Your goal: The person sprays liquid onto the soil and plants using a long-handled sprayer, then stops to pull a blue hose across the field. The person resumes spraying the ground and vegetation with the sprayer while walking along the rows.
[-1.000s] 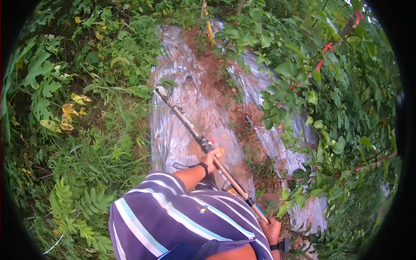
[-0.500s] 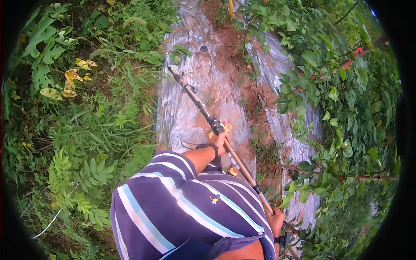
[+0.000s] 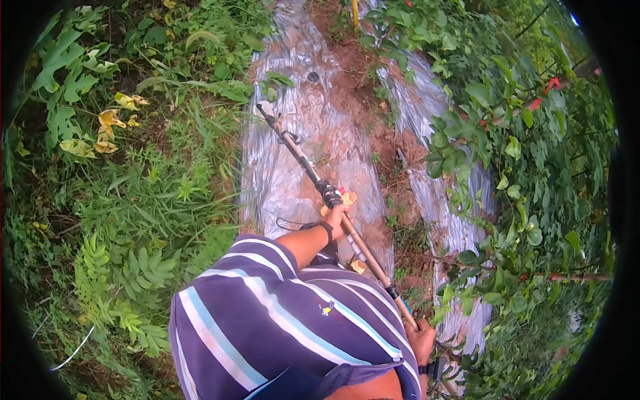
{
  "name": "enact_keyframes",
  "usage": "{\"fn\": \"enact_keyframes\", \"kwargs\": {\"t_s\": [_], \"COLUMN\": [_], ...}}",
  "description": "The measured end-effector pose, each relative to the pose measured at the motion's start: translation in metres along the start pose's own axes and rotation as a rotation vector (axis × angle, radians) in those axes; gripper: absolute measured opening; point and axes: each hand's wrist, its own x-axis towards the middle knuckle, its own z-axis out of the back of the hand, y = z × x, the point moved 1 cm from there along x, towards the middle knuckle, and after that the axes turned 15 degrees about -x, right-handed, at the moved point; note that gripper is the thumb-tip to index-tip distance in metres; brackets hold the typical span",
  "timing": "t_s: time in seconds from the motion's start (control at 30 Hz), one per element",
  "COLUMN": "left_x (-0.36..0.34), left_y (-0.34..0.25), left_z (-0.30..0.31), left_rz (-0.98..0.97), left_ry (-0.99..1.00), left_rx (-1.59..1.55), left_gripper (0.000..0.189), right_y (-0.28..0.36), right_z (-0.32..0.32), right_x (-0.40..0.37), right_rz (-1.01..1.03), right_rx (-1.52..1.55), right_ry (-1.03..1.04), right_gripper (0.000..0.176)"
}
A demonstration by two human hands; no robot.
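Observation:
A long bronze-coloured pole [image 3: 365, 249] with black fittings runs slantwise across the middle of the head view. Its dark far end [image 3: 263, 111] lies over the silvery ground sheet, up and to the left. My left hand [image 3: 337, 220] is closed round the shaft just behind a thick black collar [image 3: 329, 194], and a dark strap circles that wrist. Lower down, at my right side, my right hand [image 3: 420, 341] grips the near part of the same pole. A black band with a small device sits on the right wrist. Pale orange-yellow pieces [image 3: 358, 267] show beside the shaft.
Silvery plastic sheeting [image 3: 280, 193] covers the ground ahead, with bare reddish soil [image 3: 357, 87] beside it. Dense grass and weeds [image 3: 173, 180] grow on the left. Leafy branches [image 3: 513, 267], some with red ties, crowd the right. A yellow post [image 3: 355, 12] stands at the top.
The pole and both hands have shifted very slightly to the left. Both hands keep their hold on it.

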Motion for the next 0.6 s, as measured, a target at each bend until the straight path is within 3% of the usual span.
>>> {"fn": "enact_keyframes", "kwargs": {"t_s": [0.2, 0.43, 0.6], "left_x": [-0.011, -0.012, -0.016], "left_y": [0.001, 0.007, 0.009], "left_z": [0.004, 0.021, 0.020], "left_rz": [0.077, 0.080, 0.047], "left_ry": [-0.023, -0.100, -0.190], "left_rx": [0.006, -0.035, -0.045], "left_gripper": [0.019, 0.031, 0.019], "right_y": [0.004, 0.020, 0.014], "right_z": [0.011, 0.035, 0.034], "right_x": [0.002, 0.008, 0.022], "right_rz": [-0.001, 0.079, 0.066], "right_rx": [-0.061, -0.008, -0.004], "right_ry": [0.038, 0.060, 0.085], "right_gripper": [0.034, 0.035, 0.035]}}
